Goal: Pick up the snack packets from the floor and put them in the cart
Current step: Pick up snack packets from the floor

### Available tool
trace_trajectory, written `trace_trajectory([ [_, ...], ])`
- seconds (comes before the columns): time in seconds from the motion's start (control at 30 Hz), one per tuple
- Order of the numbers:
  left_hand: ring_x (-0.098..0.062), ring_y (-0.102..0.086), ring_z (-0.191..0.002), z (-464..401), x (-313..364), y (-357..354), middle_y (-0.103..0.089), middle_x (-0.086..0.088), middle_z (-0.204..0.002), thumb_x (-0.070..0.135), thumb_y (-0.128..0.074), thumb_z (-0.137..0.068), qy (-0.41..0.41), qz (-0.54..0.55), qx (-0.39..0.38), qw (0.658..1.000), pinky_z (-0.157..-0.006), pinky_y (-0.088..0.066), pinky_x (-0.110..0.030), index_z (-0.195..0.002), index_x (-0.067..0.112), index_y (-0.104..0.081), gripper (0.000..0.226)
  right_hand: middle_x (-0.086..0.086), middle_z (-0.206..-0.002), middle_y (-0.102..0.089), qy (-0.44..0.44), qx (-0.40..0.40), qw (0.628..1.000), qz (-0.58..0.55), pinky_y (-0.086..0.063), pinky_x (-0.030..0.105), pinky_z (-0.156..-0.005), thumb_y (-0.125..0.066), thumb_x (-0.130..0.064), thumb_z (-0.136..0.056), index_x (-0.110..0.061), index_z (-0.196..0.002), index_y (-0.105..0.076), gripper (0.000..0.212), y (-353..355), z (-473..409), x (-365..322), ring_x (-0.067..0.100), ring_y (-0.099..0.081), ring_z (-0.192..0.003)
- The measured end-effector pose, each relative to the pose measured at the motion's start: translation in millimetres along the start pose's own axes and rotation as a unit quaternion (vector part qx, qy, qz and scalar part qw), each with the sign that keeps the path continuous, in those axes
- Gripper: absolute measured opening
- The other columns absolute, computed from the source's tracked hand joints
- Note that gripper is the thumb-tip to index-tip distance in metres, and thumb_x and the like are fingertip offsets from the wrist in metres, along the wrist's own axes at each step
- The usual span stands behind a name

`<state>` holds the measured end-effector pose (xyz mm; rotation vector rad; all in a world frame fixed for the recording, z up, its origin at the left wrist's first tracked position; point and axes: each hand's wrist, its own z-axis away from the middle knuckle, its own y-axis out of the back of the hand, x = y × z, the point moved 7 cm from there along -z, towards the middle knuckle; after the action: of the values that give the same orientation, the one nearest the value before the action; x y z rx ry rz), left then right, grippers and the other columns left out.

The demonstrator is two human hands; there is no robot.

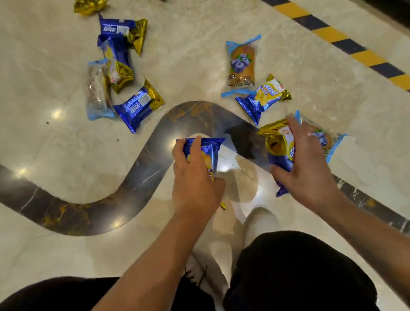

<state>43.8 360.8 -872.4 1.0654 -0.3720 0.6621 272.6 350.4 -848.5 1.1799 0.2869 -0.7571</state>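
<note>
Two packets in hand: left hand (pixel 194 181) grips a blue packet (pixel 208 152), right hand (pixel 305 166) fingers curl round a gold-blue packet (pixel 281 143). Pick-up step; next, probably the cart, out of frame.

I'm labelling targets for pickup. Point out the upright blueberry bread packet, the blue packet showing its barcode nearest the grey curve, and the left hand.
blueberry bread packet (pixel 241 65), head view, on the printed blueberries.
barcode packet (pixel 137 106), head view, on its blue middle.
left hand (pixel 194 181), head view, on its back.
</note>
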Motion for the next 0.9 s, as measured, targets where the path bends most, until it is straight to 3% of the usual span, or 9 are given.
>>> trace_trajectory([
  [0.13, -0.024, -0.042, -0.128, 46.3, 49.0, 86.4, -0.016, 0.002, -0.152, 0.008, -0.076, -0.071, -0.025, 0.049, 0.035, 0.998, -0.097, -0.052, -0.035, -0.150, 0.016, -0.030, 0.091, 0.009, -0.128, -0.044, 0.020, 0.000, 1.000, -0.005, -0.043, 0.036, -0.095, -0.077, -0.020, -0.079, -0.036, -0.152, -0.018, 0.095, 79.5, 33.7, -80.9, 0.022, -0.041, -0.118],
  [0.23, -0.023, -0.041, -0.130, 79.2, 85.0, 148.8, -0.016, 0.004, -0.151, 0.007, -0.076, -0.071, -0.023, 0.069, 0.059, 0.996, -0.100, -0.049, -0.030, -0.150, 0.016, -0.031, 0.092, 0.009, -0.124, -0.044, 0.035, -0.012, 0.999, -0.013, -0.035, 0.006, -0.079, -0.076, -0.013, -0.080, -0.033, -0.154, -0.020, 0.095, 128.9, 59.7, -139.1, 0.002, -0.036, -0.103],
  [0.33, -0.015, -0.040, -0.126, 111.2, 115.3, 212.4, -0.019, -0.002, -0.151, 0.007, -0.075, -0.070, -0.024, 0.072, 0.086, 0.993, -0.096, -0.044, -0.022, -0.150, 0.017, -0.031, 0.092, 0.012, -0.130, -0.047, 0.048, -0.012, 0.999, -0.005, -0.032, 0.004, -0.071, -0.076, -0.014, -0.080, -0.027, -0.155, -0.020, 0.094, 170.2, 81.8, -194.6, -0.006, -0.030, -0.097],
  [0.4, -0.011, -0.039, -0.121, 131.3, 132.3, 253.1, -0.022, -0.007, -0.150, 0.006, -0.074, -0.071, -0.032, 0.079, 0.095, 0.992, -0.096, -0.046, -0.024, -0.150, 0.016, -0.032, 0.091, 0.011, -0.131, -0.045, 0.043, -0.011, 0.999, -0.016, -0.032, -0.001, -0.071, -0.075, -0.016, -0.082, -0.028, -0.155, -0.019, 0.093, 194.1, 97.1, -231.4, -0.008, -0.029, -0.096],
  [0.57, -0.028, -0.048, -0.126, 171.5, 164.4, 360.1, -0.026, -0.012, -0.148, 0.004, -0.074, -0.072, -0.035, 0.084, 0.132, 0.987, -0.095, -0.052, -0.035, -0.149, 0.010, -0.034, 0.087, 0.011, -0.138, -0.040, 0.067, -0.015, 0.997, -0.029, -0.026, 0.009, -0.072, -0.072, -0.018, -0.084, -0.025, -0.156, -0.016, 0.092, 249.1, 128.5, -334.2, -0.003, -0.032, -0.098],
  [0.7, -0.020, -0.052, -0.117, 208.1, 177.1, 442.0, -0.028, -0.012, -0.147, 0.004, -0.070, -0.077, -0.043, 0.102, 0.167, 0.980, -0.089, -0.050, -0.026, -0.149, 0.008, -0.036, 0.080, 0.010, -0.141, -0.040, 0.090, -0.016, 0.995, -0.025, -0.026, 0.010, -0.075, -0.072, -0.019, -0.085, -0.025, -0.156, -0.016, 0.091, 282.5, 154.1, -409.3, -0.011, -0.025, -0.089],
  [0.8, -0.002, -0.043, -0.113, 241.7, 182.8, 496.5, -0.024, -0.003, -0.149, 0.008, -0.069, -0.080, 0.010, 0.136, 0.159, 0.978, -0.086, -0.040, -0.013, -0.152, 0.014, -0.030, 0.082, 0.008, -0.143, -0.038, 0.102, -0.023, 0.994, -0.007, -0.029, 0.021, -0.082, -0.072, -0.024, -0.086, -0.028, -0.155, -0.014, 0.091, 298.1, 178.3, -461.8, 0.001, -0.032, -0.099],
  [0.9, -0.012, -0.045, -0.121, 278.8, 192.8, 547.0, -0.023, -0.004, -0.151, 0.010, -0.068, -0.082, 0.019, 0.142, 0.174, 0.974, -0.084, -0.033, -0.009, -0.153, 0.013, -0.028, 0.082, 0.006, -0.144, -0.038, 0.124, -0.016, 0.992, -0.014, -0.030, 0.024, -0.082, -0.072, -0.024, -0.086, -0.031, -0.155, -0.014, 0.090, 305.5, 208.7, -514.8, 0.003, -0.034, -0.098],
])
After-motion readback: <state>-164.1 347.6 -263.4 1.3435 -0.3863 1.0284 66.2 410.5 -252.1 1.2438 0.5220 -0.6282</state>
